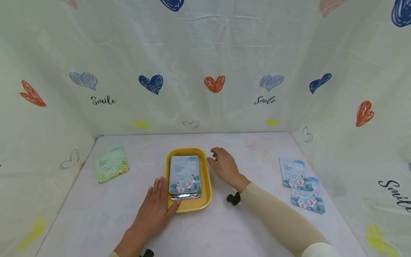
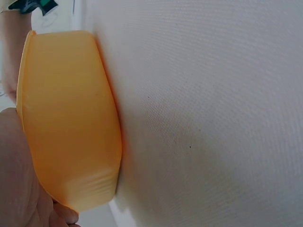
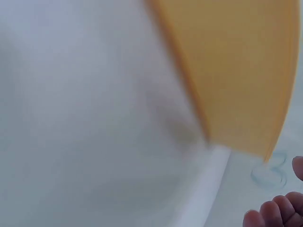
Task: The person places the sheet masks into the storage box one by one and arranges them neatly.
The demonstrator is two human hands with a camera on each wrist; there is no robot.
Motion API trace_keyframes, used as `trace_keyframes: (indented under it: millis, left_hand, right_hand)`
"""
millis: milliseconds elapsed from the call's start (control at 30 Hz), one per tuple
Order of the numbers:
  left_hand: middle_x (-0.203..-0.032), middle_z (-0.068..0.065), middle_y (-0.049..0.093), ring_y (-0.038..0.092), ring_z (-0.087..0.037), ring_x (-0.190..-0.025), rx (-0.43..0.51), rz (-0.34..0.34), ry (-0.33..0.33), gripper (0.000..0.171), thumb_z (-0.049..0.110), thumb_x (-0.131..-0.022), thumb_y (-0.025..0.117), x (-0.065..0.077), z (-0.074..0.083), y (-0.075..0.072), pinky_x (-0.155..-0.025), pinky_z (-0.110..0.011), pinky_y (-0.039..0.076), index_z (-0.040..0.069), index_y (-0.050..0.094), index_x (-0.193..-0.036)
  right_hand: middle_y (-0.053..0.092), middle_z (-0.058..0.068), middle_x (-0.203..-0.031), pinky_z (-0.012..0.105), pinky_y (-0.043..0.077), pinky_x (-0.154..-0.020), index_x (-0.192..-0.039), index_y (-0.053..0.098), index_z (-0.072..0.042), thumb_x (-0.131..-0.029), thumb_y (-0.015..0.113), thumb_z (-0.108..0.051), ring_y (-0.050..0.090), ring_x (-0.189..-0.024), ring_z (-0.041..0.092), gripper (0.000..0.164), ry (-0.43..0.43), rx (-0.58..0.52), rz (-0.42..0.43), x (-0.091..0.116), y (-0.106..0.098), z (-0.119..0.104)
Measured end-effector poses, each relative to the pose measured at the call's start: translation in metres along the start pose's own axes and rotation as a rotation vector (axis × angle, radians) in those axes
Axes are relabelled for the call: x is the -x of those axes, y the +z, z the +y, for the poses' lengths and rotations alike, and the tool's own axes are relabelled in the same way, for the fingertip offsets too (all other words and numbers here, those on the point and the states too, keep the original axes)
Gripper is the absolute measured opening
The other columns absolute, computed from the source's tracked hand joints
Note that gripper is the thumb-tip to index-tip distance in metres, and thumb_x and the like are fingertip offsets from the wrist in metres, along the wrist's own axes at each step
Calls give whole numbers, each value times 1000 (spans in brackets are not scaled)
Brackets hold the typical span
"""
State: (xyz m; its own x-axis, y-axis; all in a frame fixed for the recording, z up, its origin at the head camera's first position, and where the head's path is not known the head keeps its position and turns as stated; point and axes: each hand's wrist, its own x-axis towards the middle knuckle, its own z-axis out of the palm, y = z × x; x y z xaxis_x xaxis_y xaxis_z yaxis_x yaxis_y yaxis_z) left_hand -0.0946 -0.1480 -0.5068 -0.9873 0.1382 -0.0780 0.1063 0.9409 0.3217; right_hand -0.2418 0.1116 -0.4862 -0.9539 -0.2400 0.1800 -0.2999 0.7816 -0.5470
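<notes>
A yellow plastic tray stands mid-table, holding a small stack of blue floral sachets with a silvery edge showing under the top one. Along the tray's left rim lies my left hand, fingers straight and the thumb over the near-left corner. Its palm side is close against the tray wall in the left wrist view. My right hand is just off the tray's right side, fingers loosely bent and holding nothing. Those fingertips show beyond the tray's end in the right wrist view.
A green sachet lies at the table's left. Two blue floral sachets overlap at the right, the upper one partly covering the lower one. A curtain with printed hearts rises behind the table and along both sides.
</notes>
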Motion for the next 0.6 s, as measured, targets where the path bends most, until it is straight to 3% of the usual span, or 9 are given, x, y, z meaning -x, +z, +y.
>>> trace_keyframes:
  millis: [100, 267, 433, 600]
  left_hand:
    - [-174, -26, 15, 11, -43, -163, 11, -4, 2, 96, 55, -105, 56, 1, 0, 0, -130, -62, 19, -6, 13, -166]
    - [-174, -26, 15, 12, -44, -163, 19, 8, 16, 96, 56, -106, 55, 0, -2, 2, -129, -62, 19, -7, 14, -166]
    - [-174, -26, 15, 12, -44, -163, 13, 22, 32, 97, 57, -106, 53, -1, -3, 4, -129, -62, 20, -7, 12, -166]
    - [-174, -26, 14, 12, -45, -162, 29, 14, 28, 97, 55, -105, 56, -2, -4, 3, -129, -63, 19, -7, 13, -166]
  right_hand:
    - [69, 17, -124, 45, 59, -93, -138, 62, -1, -106, 66, -31, 66, -110, 30, 44, -7, 81, 25, 6, -13, 28]
    - [63, 24, -140, 55, 51, -108, -143, 57, 5, -106, 65, -29, 58, -132, 41, 51, 17, 233, 62, 21, -37, 81]
    - [56, 32, -145, 62, 48, -110, -145, 50, 11, -106, 65, -27, 52, -135, 50, 57, 50, 376, 83, 44, -64, 131]
    - [43, 40, -152, 70, 38, -115, -151, 40, 16, -106, 64, -28, 41, -141, 58, 68, 137, 465, 51, 69, -89, 164]
